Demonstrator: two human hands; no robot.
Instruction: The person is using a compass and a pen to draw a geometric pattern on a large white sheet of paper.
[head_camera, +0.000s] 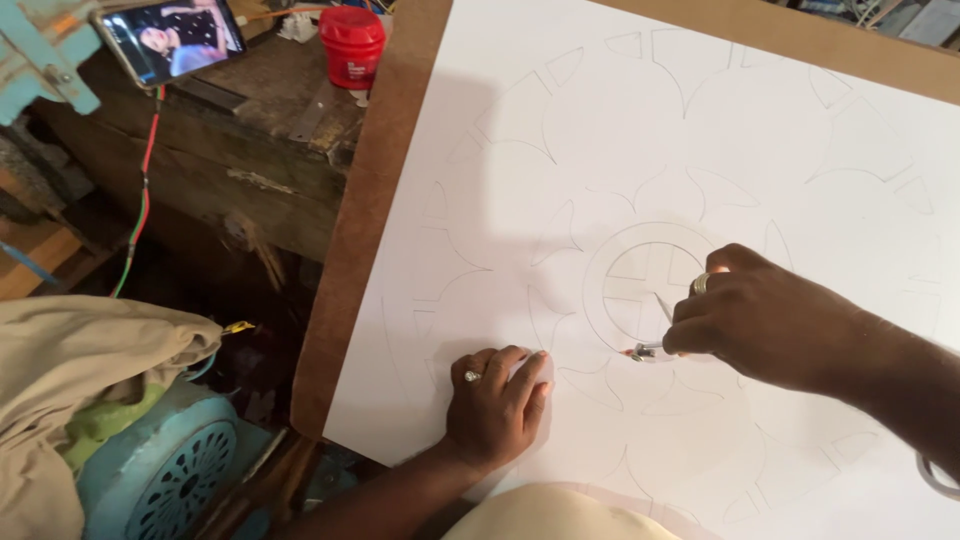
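Observation:
A large white sheet (720, 130) with a faint round flower-like pattern of pencil lines lies on a brown board (360, 230). My left hand (495, 405), a ring on one finger, rests flat on the sheet near its lower left part, fingers together. My right hand (765, 315), also ringed, grips a thin metal drawing tool (655, 335) whose reddish tip touches the lower edge of the central circle (645, 285). Whether the tool is a compass or a pen I cannot tell.
To the left stands a dark wooden bench (250, 120) with a red lidded jar (352, 45) and a phone (170, 38) with a lit screen. A red-green wire (140, 200) hangs down. Beige cloth (70, 380) covers a light blue machine (170, 470) at lower left.

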